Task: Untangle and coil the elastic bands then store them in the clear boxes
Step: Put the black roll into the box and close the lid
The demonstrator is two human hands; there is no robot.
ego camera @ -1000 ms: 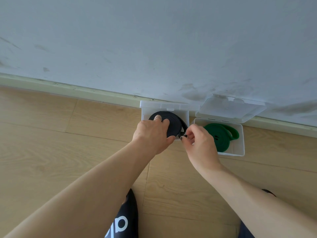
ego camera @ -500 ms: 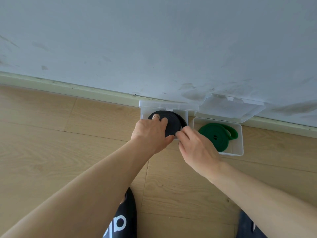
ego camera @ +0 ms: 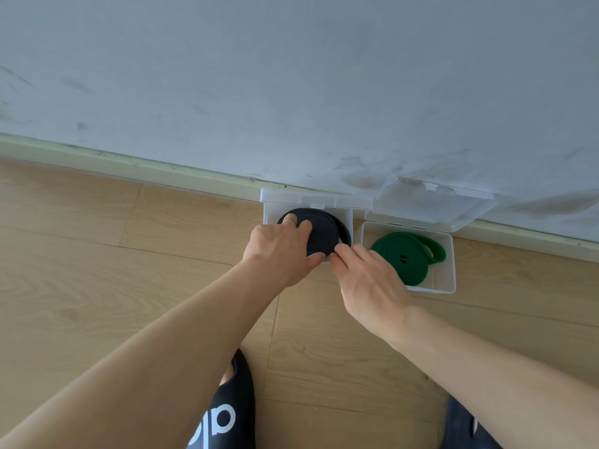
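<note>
A coiled black elastic band [ego camera: 325, 233] sits in the left clear box [ego camera: 269, 215], whose lid stands open against the wall. My left hand [ego camera: 280, 251] grips the coil, fingers over its top and thumb at its near edge. My right hand [ego camera: 369, 283] lies beside it with straight fingers, whose tips press the coil's near right edge. A coiled green band [ego camera: 402, 257] lies in the right clear box [ego camera: 449, 283], with its loose end curving out to the right.
The right box's lid [ego camera: 431, 204] leans open against the scuffed white wall. Both boxes stand on the wood floor by the skirting board [ego camera: 129, 165]. A black slipper with white letters [ego camera: 227, 413] is below my left arm.
My right hand has let go of its pinch on the black band's end and flattened, fingertips now pressing the coil's edge. The coil has settled lower in the box.
</note>
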